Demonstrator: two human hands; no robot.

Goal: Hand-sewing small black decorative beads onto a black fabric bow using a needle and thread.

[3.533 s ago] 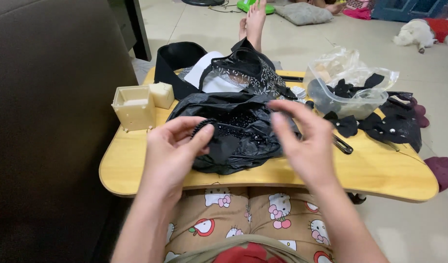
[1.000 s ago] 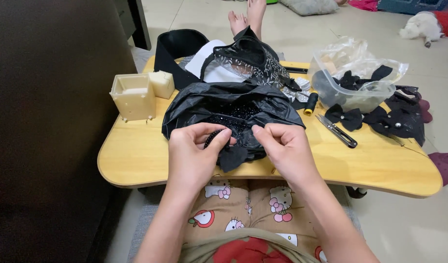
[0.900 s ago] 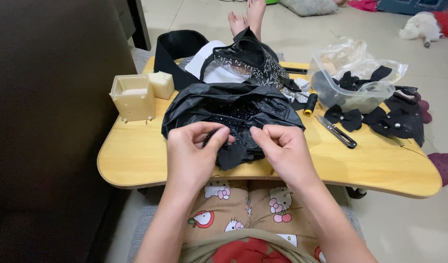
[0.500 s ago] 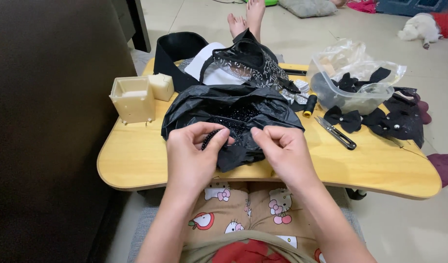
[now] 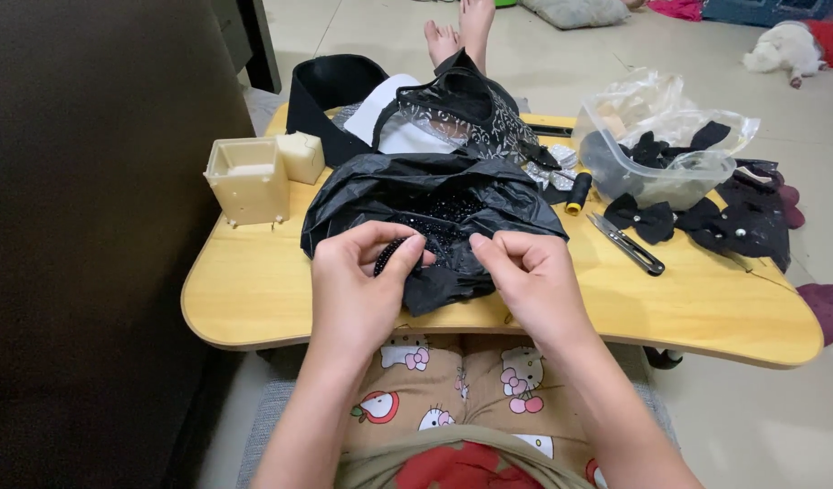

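Note:
A crumpled black plastic bag (image 5: pixel 435 204) holding small black beads lies open on the yellow lap table (image 5: pixel 253 290). My left hand (image 5: pixel 358 290) pinches a short black beaded strip (image 5: pixel 389 256) at the bag's near edge. My right hand (image 5: pixel 525 281) sits just to its right, thumb and forefinger pinched together near the bag's folded lip; whether it holds a thread or needle I cannot tell. Both hands hover over the table's front edge, above my patterned shorts.
A cream plastic box (image 5: pixel 249 179) stands at the table's left. A clear tub (image 5: pixel 656 158) of black bows sits at the right, with loose black bows (image 5: pixel 697 217), thread snips (image 5: pixel 627 243) and a black thread spool (image 5: pixel 578 192) nearby. A dark wall runs along the left.
Both hands came down from the middle of the bag to its near edge and drew close together. In the last second they barely shift, fingers working the beaded strip.

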